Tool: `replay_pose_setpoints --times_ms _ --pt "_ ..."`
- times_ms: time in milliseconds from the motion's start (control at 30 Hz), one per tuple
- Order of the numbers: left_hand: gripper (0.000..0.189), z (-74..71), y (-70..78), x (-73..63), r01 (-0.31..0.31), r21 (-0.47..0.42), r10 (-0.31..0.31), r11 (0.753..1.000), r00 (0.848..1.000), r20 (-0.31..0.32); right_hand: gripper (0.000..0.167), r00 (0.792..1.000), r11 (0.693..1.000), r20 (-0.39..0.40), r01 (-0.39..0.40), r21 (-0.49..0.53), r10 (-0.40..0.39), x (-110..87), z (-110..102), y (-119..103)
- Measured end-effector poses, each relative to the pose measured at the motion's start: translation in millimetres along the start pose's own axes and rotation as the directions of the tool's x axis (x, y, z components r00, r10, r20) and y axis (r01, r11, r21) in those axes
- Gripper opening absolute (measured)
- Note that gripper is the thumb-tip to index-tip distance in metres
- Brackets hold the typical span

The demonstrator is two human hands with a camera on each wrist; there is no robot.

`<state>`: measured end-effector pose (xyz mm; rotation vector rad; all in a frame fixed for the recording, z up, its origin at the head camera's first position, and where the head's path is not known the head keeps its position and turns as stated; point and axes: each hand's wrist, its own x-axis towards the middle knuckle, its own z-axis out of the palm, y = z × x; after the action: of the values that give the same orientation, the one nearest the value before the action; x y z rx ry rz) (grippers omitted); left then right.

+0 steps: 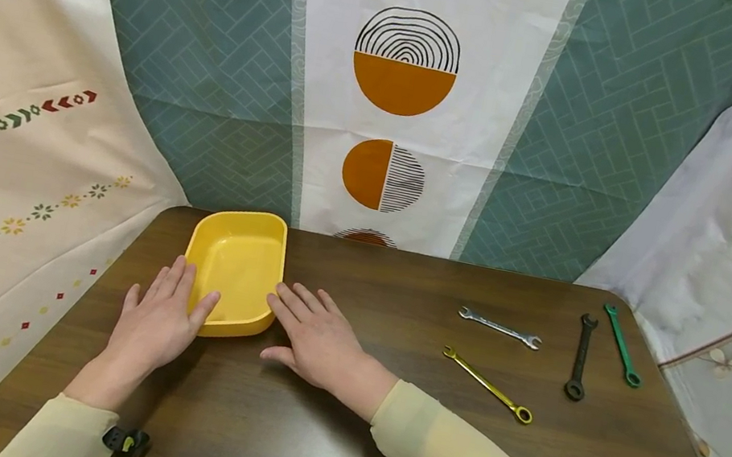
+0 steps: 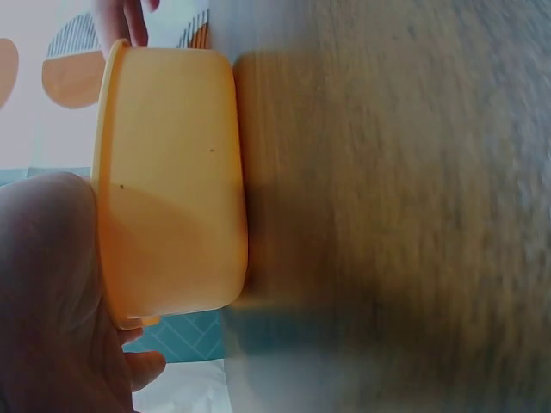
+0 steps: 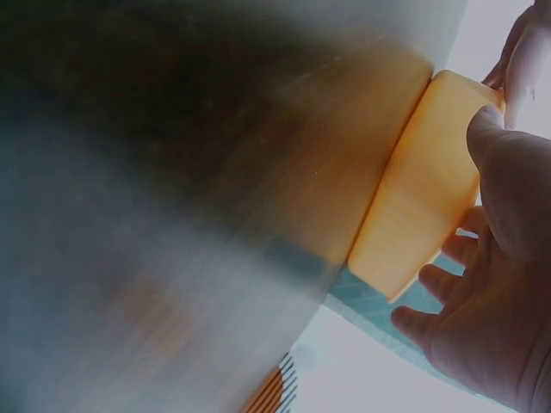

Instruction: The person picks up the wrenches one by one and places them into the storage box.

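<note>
A yellow plastic bin [image 1: 239, 271], with nothing inside, stands upright at the table's far left. My left hand [image 1: 156, 326] lies along its left side, fingers extended and thumb over the near-left corner of the rim. On the opposite side, the fingertips of my right hand [image 1: 320, 343] are at the right rim, with the fingers straight and the thumb spread apart. In the left wrist view the bin's side wall [image 2: 172, 172] faces the camera, its base on the wood. The right wrist view shows the bin [image 3: 422, 189] behind my thumb and fingers.
To the right lie a silver wrench [image 1: 499, 328], a gold-coloured wrench [image 1: 488, 385], a black wrench [image 1: 581, 356] and a green wrench [image 1: 622, 347]. A patterned curtain [image 1: 217, 72] hangs behind the brown table [image 1: 267, 456], and light cloths flank both sides.
</note>
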<state>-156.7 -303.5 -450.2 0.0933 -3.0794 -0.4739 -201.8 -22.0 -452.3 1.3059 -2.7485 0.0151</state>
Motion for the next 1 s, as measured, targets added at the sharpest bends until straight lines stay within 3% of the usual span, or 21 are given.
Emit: replay_pose_setpoints --times_ms 1000 --pt "0.094 8.8 19.7 4.4 -0.050 -0.018 0.049 0.999 0.998 -0.038 0.085 1.000 1.000 -0.004 -0.011 -0.002 0.011 -18.5 -1.8 11.9"
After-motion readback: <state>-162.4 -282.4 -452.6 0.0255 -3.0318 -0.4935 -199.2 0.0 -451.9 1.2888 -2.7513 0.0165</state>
